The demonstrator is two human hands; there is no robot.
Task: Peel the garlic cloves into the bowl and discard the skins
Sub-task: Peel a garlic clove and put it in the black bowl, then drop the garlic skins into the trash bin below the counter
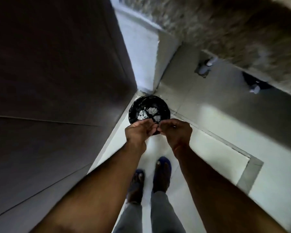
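A round black bin (136, 105) lined with a dark bag stands on the floor in the corner, with pale garlic skins (149, 112) lying inside it. My left hand (139, 132) and my right hand (176, 132) are held together above the bin's near rim, fingertips meeting. The left hand's fingers reach loosely toward the right hand. The right hand's fingers bend inward. Motion blur hides whether anything is held between the fingertips. No bowl or cloves are in view.
A dark cabinet face (57, 81) fills the left side. A speckled stone counter (233, 27) runs along the upper right. My feet in blue slippers (163, 174) stand on the pale tiled floor (208, 157) just behind the bin.
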